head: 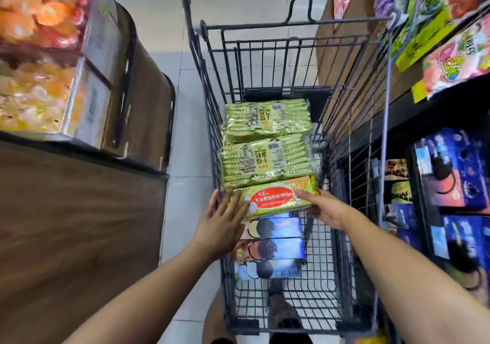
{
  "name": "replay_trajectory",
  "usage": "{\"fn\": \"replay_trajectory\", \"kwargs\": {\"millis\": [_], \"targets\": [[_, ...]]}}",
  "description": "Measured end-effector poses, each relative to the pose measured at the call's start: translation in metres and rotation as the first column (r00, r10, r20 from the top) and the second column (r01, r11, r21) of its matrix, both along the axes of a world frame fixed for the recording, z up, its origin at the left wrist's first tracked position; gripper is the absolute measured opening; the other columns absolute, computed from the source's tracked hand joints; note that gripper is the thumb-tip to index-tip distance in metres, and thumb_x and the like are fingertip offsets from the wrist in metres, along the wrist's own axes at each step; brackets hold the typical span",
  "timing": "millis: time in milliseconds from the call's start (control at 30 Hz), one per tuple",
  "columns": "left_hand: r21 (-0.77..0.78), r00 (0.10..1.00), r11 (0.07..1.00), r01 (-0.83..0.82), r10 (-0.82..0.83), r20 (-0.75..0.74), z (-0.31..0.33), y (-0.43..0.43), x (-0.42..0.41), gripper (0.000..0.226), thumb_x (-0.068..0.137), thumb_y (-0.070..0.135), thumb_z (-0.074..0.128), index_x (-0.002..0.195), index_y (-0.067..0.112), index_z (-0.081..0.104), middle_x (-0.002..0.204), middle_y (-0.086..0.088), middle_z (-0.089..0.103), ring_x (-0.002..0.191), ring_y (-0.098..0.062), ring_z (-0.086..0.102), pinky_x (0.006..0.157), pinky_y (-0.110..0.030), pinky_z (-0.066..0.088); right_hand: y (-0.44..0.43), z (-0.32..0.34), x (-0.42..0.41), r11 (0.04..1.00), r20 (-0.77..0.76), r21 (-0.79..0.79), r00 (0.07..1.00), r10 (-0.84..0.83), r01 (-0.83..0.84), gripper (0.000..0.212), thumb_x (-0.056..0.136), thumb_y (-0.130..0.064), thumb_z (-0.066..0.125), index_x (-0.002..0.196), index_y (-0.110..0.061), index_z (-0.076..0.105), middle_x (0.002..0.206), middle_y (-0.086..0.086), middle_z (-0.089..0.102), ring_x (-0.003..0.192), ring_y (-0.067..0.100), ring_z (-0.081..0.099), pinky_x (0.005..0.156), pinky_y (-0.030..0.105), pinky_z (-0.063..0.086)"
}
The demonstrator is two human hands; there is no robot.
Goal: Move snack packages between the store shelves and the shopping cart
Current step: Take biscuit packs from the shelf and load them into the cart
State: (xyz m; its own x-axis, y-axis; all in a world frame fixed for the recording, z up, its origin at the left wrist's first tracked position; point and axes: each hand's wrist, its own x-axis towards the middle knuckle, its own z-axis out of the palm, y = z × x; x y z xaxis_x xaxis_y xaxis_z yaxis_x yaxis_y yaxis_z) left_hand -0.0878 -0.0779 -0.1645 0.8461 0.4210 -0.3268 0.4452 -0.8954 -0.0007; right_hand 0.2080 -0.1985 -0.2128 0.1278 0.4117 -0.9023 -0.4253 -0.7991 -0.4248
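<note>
A black wire shopping cart [352, 136] stands in the aisle below me. Inside lie two green multi-packs [266, 139], then a green-yellow cracker package with a red oval label [275, 197], then three blue cookie boxes [273, 245] nearest me. My left hand [225, 221] rests flat with fingers spread on the left end of the cracker package. At the package's right end my right hand [322, 207] grips it. Both forearms reach down into the cart.
Shelves on the right carry bright snack bags [456, 54] above and blue cookie boxes [456, 174] below, close to the cart's side. On the left, clear bins of orange and yellow sweets [39, 51] sit on a brown counter [79, 224]. Pale tiled floor [185, 120] runs between.
</note>
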Motion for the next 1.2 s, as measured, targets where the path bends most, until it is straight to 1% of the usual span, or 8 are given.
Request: {"fn": "replay_trajectory", "kwargs": {"millis": [167, 433, 633, 733, 900, 1000, 1100, 1200], "targets": [[-0.054, 0.985, 0.998, -0.012, 0.003, -0.175, 0.011, 0.005, 0.004, 0.063, 0.106, 0.046, 0.018, 0.162, 0.016, 0.012, 0.167, -0.014, 0.015, 0.155, -0.034, 0.001, 0.117, -0.056, -0.023, -0.003, 0.027, -0.018, 0.999, -0.019, 0.013, 0.999, -0.037, 0.038, 0.136, 0.044, -0.057, 0.095, 0.156, -0.019, 0.027, 0.146, 0.010, 0.054, 0.128, 0.027, 0.056, 0.096, 0.040, 0.053], [-0.348, 0.968, 0.911, -0.222, 0.249, 0.032, 0.071, 0.012, 0.019, 0.056, 0.107, 0.043, 0.031, 0.154, 0.014, 0.033, 0.156, -0.007, 0.037, 0.143, -0.027, 0.032, 0.122, -0.042, 0.017, -0.038, 0.134, -0.040, 0.988, 0.201, 0.069, 0.968, -0.150, 0.139, 0.123, 0.052, -0.062, 0.091, 0.152, -0.019, 0.035, 0.145, 0.007, 0.053, 0.127, 0.025, 0.055, 0.106, 0.043, 0.048], [-0.866, 0.746, 0.220, -0.450, 0.625, -0.229, 0.134, 0.004, 0.057, 0.062, 0.093, 0.064, 0.052, 0.134, 0.018, 0.054, 0.122, -0.016, 0.062, 0.108, -0.019, 0.064, 0.087, -0.024, 0.046, -0.103, 0.215, -0.064, 0.910, 0.288, 0.185, 0.865, -0.411, 0.371, 0.060, 0.069, -0.046, 0.087, 0.119, -0.024, 0.063, 0.120, 0.005, 0.072, 0.116, 0.026, 0.065, 0.100, 0.038, 0.046], [-0.910, 0.773, 0.109, -0.401, 0.573, -0.272, 0.152, -0.018, 0.072, 0.050, 0.100, 0.046, 0.055, 0.138, 0.012, 0.056, 0.142, -0.026, 0.053, 0.113, -0.030, 0.058, 0.094, -0.039, 0.043, -0.147, 0.243, -0.085, 0.828, 0.271, 0.271, 0.786, -0.555, 0.491, 0.048, 0.078, -0.031, 0.084, 0.121, -0.018, 0.066, 0.113, 0.006, 0.075, 0.098, 0.018, 0.069, 0.081, 0.030, 0.053], [-0.944, 0.856, 0.079, -0.320, 0.451, -0.252, 0.180, -0.099, 0.099, 0.033, 0.104, 0.030, 0.053, 0.120, 0.004, 0.063, 0.110, -0.010, 0.065, 0.082, -0.012, 0.070, 0.077, -0.024, 0.054, -0.248, 0.277, -0.135, 0.685, 0.264, 0.336, 0.634, -0.727, 0.646, 0.031, 0.072, -0.039, 0.083, 0.101, -0.033, 0.073, 0.103, -0.006, 0.077, 0.089, 0.008, 0.072, 0.083, 0.035, 0.051], [-0.940, 0.911, 0.185, -0.287, 0.356, -0.208, 0.194, -0.171, 0.100, 0.027, 0.102, 0.024, 0.056, 0.111, 0.001, 0.066, 0.103, -0.014, 0.065, 0.088, -0.024, 0.063, 0.092, -0.036, 0.050, -0.330, 0.281, -0.177, 0.580, 0.279, 0.352, 0.509, -0.815, 0.735, 0.044, 0.072, -0.037, 0.084, 0.112, -0.024, 0.070, 0.108, -0.001, 0.077, 0.099, 0.016, 0.072, 0.089, 0.037, 0.054], [-0.923, 0.975, 0.337, -0.186, 0.180, -0.130, 0.217, -0.251, 0.082, 0.022, 0.103, 0.029, 0.056, 0.102, 0.009, 0.066, 0.088, -0.005, 0.063, 0.079, -0.020, 0.056, 0.063, -0.022, 0.044, -0.415, 0.286, -0.230, 0.518, 0.335, 0.348, 0.413, -0.847, 0.781, 0.050, 0.083, -0.030, 0.080, 0.126, -0.012, 0.063, 0.121, 0.008, 0.072, 0.114, 0.028, 0.066, 0.104, 0.044, 0.049], [-0.939, 0.994, 0.329, -0.099, 0.083, -0.076, 0.229, -0.338, 0.053, 0.020, 0.105, 0.020, 0.049, 0.103, 0.009, 0.066, 0.073, 0.007, 0.067, 0.066, -0.010, 0.062, 0.056, -0.017, 0.045, -0.493, 0.296, -0.288, 0.487, 0.391, 0.350, 0.347, -0.852, 0.800, 0.037, 0.088, -0.030, 0.075, 0.120, -0.011, 0.067, 0.110, 0.003, 0.076, 0.099, 0.019, 0.069, 0.081, 0.025, 0.055]]}}
